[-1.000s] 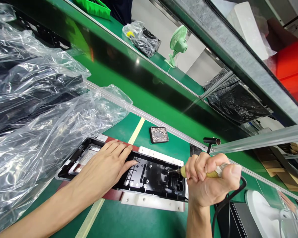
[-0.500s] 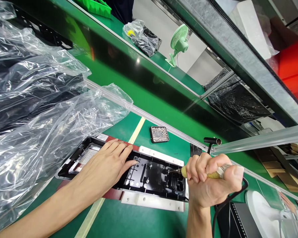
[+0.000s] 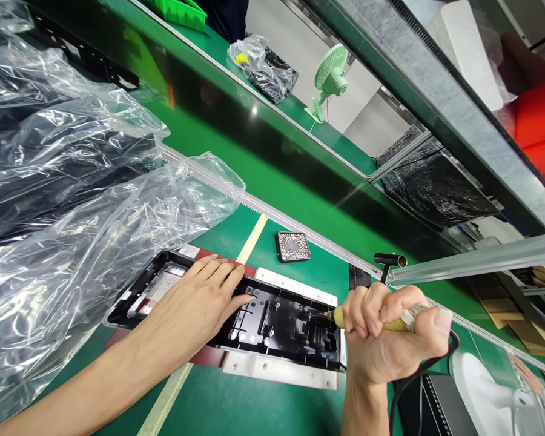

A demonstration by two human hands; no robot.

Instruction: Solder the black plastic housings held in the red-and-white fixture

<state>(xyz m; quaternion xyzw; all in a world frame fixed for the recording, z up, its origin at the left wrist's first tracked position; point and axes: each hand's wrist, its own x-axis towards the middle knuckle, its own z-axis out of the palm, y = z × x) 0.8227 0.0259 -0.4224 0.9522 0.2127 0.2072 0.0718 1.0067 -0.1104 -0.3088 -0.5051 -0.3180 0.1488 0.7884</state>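
Note:
A long black plastic housing (image 3: 295,324) lies between two white blocks (image 3: 279,369) on a reddish-brown base. My left hand (image 3: 209,287) rests flat across its middle, fingers stretched over the far edge, palm hiding part of the inside. Wrapped in my right hand (image 3: 386,339) is a corded soldering iron (image 3: 339,316) with a yellow padded grip. Its metal tip points left into the right half of the housing; the exact contact spot is too small to make out. Beyond the housing sits a small black tray (image 3: 293,246) full of tiny metal pieces.
Clear plastic bags (image 3: 109,230) with black parts fill the left side. A black tubular holder (image 3: 390,260) stands by the metal rail at right. Near the lower right are a white fan (image 3: 476,381) and a black cable. A green fan (image 3: 330,75) stands across the line.
The whole view has shifted slightly. My right hand and the soldering iron's rear end have moved a little to the right; my left hand stays on the housing.

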